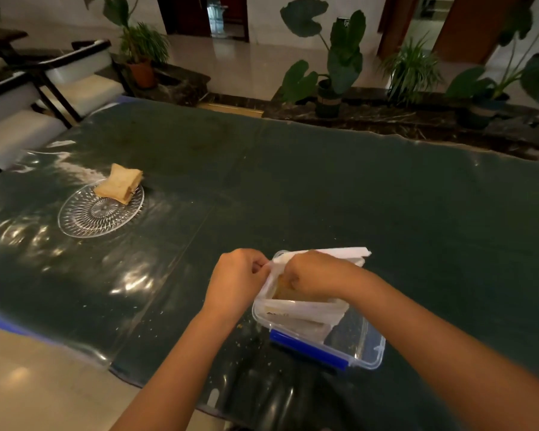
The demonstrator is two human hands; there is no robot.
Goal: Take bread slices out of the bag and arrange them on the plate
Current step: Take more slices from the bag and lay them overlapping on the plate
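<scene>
A clear glass plate sits at the left of the table with a small stack of bread slices on its far edge. Near the front, a white plastic bag of bread lies in a clear plastic box with a blue clip. My left hand pinches the bag's left edge. My right hand is closed at the bag's mouth, with brown bread showing just under its fingers. Whether those fingers grip the bread or only the bag is hidden.
The table has a dark green cover under shiny clear plastic, with crumbs scattered near the box. White-cushioned chairs stand at the far left. Potted plants line the floor beyond the table's far edge.
</scene>
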